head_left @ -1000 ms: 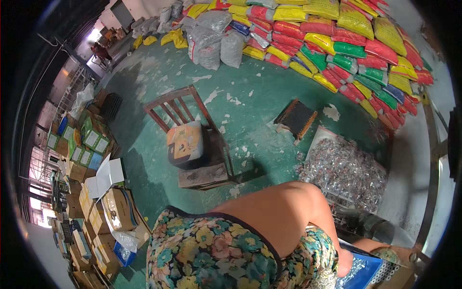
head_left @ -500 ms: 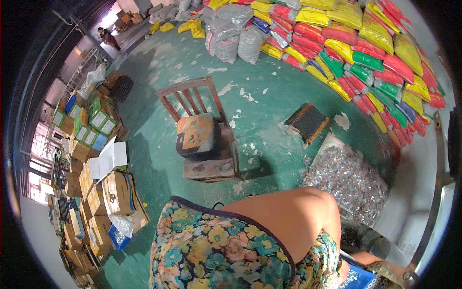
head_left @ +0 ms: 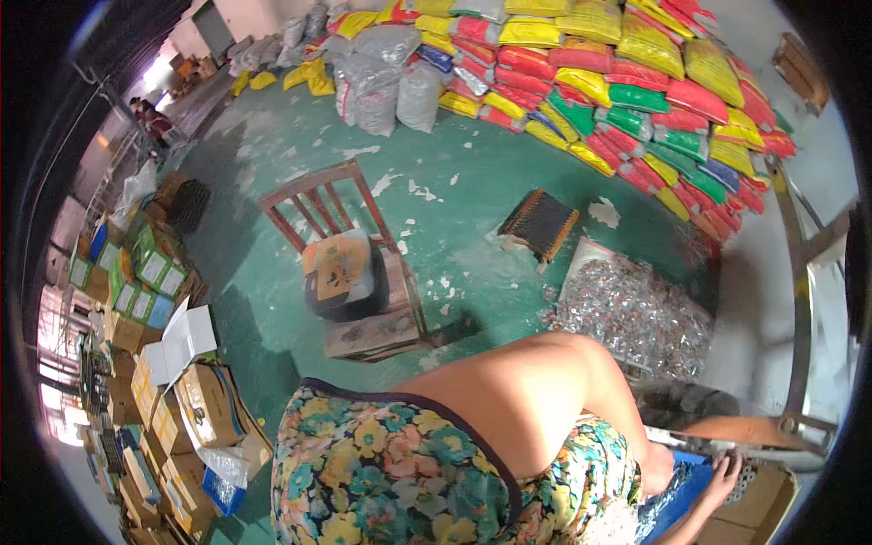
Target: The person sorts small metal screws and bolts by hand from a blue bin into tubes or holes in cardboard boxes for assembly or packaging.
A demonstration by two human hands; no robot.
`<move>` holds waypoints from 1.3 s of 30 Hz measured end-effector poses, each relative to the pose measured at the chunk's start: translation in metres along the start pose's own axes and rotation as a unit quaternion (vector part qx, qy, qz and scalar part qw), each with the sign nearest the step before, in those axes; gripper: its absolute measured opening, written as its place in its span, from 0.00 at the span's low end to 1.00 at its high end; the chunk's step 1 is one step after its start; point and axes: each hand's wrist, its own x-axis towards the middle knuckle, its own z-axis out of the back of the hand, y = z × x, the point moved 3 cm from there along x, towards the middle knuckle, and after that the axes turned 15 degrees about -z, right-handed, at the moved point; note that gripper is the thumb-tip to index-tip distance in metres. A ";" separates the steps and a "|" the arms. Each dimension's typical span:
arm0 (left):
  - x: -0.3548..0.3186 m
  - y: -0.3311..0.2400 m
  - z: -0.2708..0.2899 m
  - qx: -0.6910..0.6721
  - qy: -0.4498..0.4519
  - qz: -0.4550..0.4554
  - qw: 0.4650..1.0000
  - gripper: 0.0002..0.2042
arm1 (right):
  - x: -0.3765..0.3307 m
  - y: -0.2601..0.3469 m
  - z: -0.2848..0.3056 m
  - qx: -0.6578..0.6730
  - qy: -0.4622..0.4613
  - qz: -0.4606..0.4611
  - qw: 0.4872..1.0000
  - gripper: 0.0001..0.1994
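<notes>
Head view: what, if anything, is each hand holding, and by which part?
It cannot be told: the left hand and right hand are at the blue tray, but any grip is too unclear.

The green floor (head_left: pixel 477 173) around us, flaked in pale patches (head_left: pixel 604 213), carries a wooden chair (head_left: pixel 372 338), a low black-topped piece with wooden edges (head_left: pixel 539 222), a pale sheet (head_left: pixel 584 250) heaped with small shiny bits (head_left: pixel 633 313), some bulging grey sacks (head_left: pixel 419 98), a bank of colourful sacks (head_left: pixel 609 95) and stacked cardboard boxes (head_left: pixel 207 406)
</notes>
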 end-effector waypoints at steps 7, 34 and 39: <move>-0.008 -0.008 -0.002 -0.035 -0.090 0.051 0.994 0.09 | -0.215 -0.078 0.065 -0.472 0.022 -0.141 0.870 0.19; -0.006 -0.021 0.034 0.039 -0.031 0.019 0.999 0.12 | -0.220 -0.139 0.034 -0.384 -0.016 -0.112 0.916 0.07; -0.006 -0.012 0.030 0.025 -0.046 0.001 0.999 0.12 | -0.219 -0.132 0.047 -0.380 -0.104 -0.140 0.908 0.10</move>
